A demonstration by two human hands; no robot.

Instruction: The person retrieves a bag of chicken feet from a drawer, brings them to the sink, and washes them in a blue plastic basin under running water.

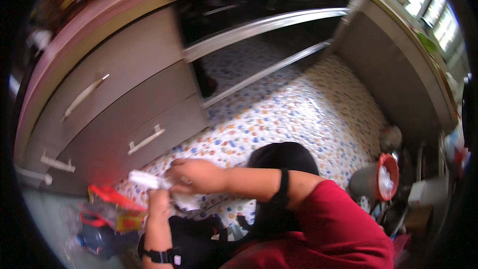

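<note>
Both hands meet at the lower left of the head view, above the floor and in front of the drawers. My left hand (pixel 160 203) is closed around the lower part of a white object (pixel 143 179), which is too blurred to name. Against its right end lies my right hand (pixel 186 177), fingers bent, with a ring on one finger. Pale crumpled material (pixel 186 201) hangs just under the hands; whether it belongs to the white object, I cannot tell.
Grey drawers (pixel 145 119) with pale handles stand at the left, beside a black oven (pixel 254 52). A red-rimmed bin (pixel 388 177) stands on the speckled floor (pixel 283 116) at the right. Red and yellow packaging (pixel 129 222) and a dark bottle-like item (pixel 99 239) lie lower left.
</note>
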